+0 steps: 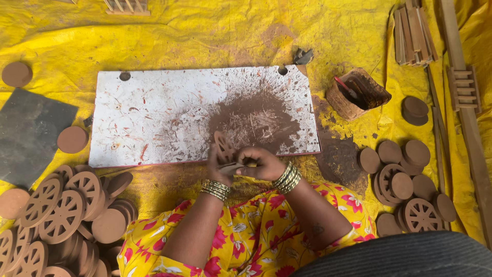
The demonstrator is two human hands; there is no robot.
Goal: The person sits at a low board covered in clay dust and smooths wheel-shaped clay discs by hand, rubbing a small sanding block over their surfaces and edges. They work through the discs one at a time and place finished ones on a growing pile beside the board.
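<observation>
Head view, the only one: you sit on a yellow sheet (205, 36) w/ a white board (154, 113) in front, stained brown in the middle.

Your left hand (219, 165) holds a brown wheel piece (224, 146) up on its edge at the near rim of the board. Fingers are curled round its lower part; the wheel's long way runs up and a bit left, away from you.

Your right hand (260, 164) is just beside the left, touching it. Its fingers are pressed together, pinching a thin pale stick tool (231, 166) that lies flat, tip pointing left toward the wheel's bottom. So the wheel sits left of and just past the right fingers; the left hand is the nearer one, already on it.

Around you: a pile of spoked wheels (61, 205) on the left, flat round discs (405, 154) on the right, a small brown pot (357, 95) w/ a red-handled brush, a wood strip bundle (412, 33) far right, and a grey slab (31, 133).
</observation>
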